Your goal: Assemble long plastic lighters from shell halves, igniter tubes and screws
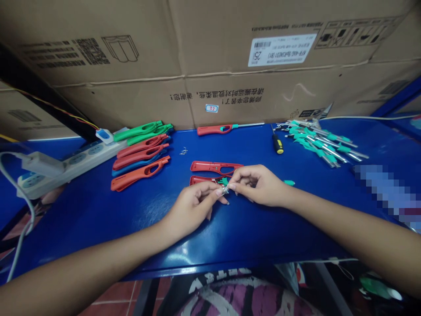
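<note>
Between thumb and fingers, my left hand [192,205] grips a small shiny part [225,191], silvery or clear; its exact kind is too small to make out. My right hand [261,186] pinches at the right end of this part, and what its fingertips hold there is hidden. Just behind the hands lie two red lighter handle halves, the upper shell [206,166] and the lower shell [200,180]. A green piece [224,181] sits at the lower shell, partly covered by my fingers. Another green tip [289,182] shows beyond my right wrist.
Red, orange, blue and green lighter handles [141,153] lie stacked at left beside a power strip [79,160]. Tiny screws [183,151], a whole red lighter [213,130], a screwdriver [278,144] and a pile of metal lighter tubes [324,142] lie farther back. A cardboard box [131,101] walls the rear.
</note>
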The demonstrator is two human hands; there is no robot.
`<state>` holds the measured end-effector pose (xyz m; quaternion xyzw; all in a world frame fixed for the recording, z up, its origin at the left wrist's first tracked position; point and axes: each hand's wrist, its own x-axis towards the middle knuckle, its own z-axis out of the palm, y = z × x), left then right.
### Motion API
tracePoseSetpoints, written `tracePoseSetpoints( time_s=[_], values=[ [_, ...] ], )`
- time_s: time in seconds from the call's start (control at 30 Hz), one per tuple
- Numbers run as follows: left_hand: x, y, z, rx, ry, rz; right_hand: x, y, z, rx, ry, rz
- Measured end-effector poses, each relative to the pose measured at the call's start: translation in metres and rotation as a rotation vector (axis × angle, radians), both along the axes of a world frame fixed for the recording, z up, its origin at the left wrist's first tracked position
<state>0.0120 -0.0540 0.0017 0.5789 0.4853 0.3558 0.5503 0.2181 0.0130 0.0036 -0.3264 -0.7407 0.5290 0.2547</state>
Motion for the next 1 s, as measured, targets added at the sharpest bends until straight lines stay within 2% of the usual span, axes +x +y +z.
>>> tracePoseSetpoints(
  time_s=[0.13, 0.2, 0.3, 0.43, 0.57, 0.8, 1.0],
  values=[
    [-0.004, 0.003, 0.002, 0.002, 0.001, -0.036, 0.003, 0.002, 0.002, 0.041, -0.006, 0.037],
    [-0.009, 0.004, 0.005, 0.018, 0.046, -0.082, 0.007, 0.004, 0.002, 0.117, -0.027, 0.078],
    [-0.018, 0.005, 0.013, 0.168, 0.222, -0.102, 0.012, 0.006, 0.003, 0.302, -0.055, 0.126],
    [-0.031, 0.008, 0.023, 0.481, 0.461, -0.082, 0.016, 0.008, 0.007, 0.599, -0.071, 0.043],
    [-0.042, 0.017, 0.028, 0.525, 0.568, -0.108, 0.021, 0.011, 0.011, 0.835, -0.208, 0.101],
    [-0.047, 0.028, 0.023, 0.505, 0.657, -0.163, 0.022, 0.014, 0.011, 0.894, -0.421, 0.267],
    [-0.045, 0.028, 0.018, 0.578, 0.727, -0.171, 0.022, 0.015, 0.009, 0.901, -0.461, 0.289]
  ],
)
